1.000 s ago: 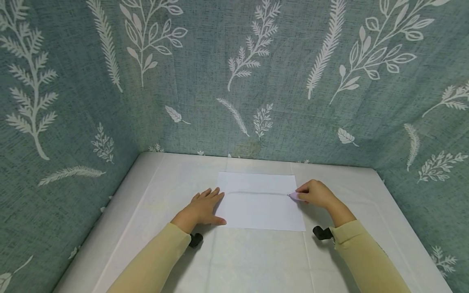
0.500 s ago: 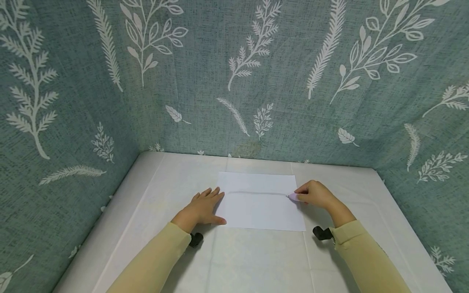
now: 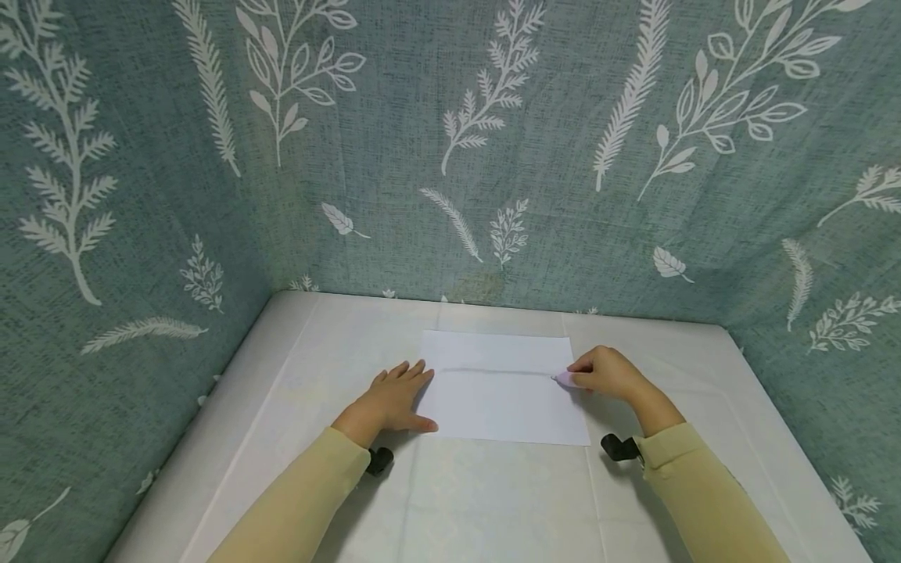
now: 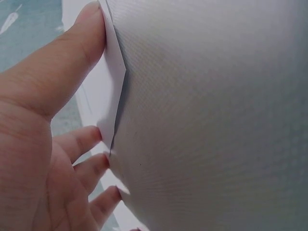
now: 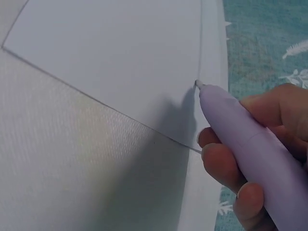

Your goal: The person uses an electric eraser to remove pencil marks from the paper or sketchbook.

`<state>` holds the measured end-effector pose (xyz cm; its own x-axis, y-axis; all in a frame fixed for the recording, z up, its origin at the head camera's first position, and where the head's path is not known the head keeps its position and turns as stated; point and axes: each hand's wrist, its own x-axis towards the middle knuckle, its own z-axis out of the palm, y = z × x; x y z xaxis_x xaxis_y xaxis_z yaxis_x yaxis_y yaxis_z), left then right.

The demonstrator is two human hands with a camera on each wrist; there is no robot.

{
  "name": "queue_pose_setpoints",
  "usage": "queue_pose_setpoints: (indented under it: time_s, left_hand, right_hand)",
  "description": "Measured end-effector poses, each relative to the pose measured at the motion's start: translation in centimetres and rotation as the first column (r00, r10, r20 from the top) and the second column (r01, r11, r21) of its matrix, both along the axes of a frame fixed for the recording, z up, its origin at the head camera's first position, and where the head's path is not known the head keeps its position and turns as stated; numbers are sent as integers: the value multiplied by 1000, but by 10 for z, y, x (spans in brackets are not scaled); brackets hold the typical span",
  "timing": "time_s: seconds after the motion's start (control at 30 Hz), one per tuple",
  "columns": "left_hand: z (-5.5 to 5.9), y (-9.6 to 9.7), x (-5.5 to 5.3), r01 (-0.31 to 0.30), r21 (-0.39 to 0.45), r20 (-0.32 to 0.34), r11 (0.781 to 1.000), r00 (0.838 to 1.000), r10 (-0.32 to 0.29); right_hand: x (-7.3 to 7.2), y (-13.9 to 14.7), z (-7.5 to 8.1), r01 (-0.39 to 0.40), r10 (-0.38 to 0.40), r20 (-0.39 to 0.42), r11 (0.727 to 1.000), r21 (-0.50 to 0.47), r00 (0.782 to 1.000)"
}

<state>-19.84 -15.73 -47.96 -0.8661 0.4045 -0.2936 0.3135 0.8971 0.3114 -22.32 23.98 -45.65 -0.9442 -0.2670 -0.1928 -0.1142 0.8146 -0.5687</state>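
White paper (image 3: 503, 410), lilac pen (image 5: 255, 144)

A leaf-printed green cloth (image 3: 394, 117) is hanging behind the white-covered table (image 3: 496, 508). The paper is lying near the table's middle, a faint line or crease crossing its upper half. My left hand (image 3: 393, 400) is resting, fingers spread wide, at its left edge. My right hand (image 3: 611, 373) is pinching the pen, whose tip is pointing at the paper near that line's right end.

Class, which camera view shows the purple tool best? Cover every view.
The right wrist view: the tool appears large, its tip plain. The head view shows mainly its front, the right hand hiding most else; the left wrist view shows none.
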Motion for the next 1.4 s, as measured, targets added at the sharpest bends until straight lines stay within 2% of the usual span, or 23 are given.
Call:
queue_pose_setpoints:
  time_s: [0.37,0.63,0.93,1.13,1.4]
  left_hand:
    - [-8,2,-1,-5,-8,-6,1000,1000,5]
    - [-3,1,1,4,10,-7,1000,1000,-4]
    - [-4,1,1,5,8,-12,1000,1000,-5]
    - [-1,0,1,-1,3,-14,1000,1000,1]
    - [-1,0,0,0,-8,-9,1000,1000,0]
  right_hand:
    - [1,2,-3,31,-31,-5,999,10,999]
    - [1,0,-3,19,-19,11,1000,-1,1000]
    - [0,-1,-3,26,-26,-11,1000,8,1000]
    - [-1,-3,0,3,-3,-17,1000,1,1000]
    - [-1,-5,1,28,-28,-8,1000,-3,1000]
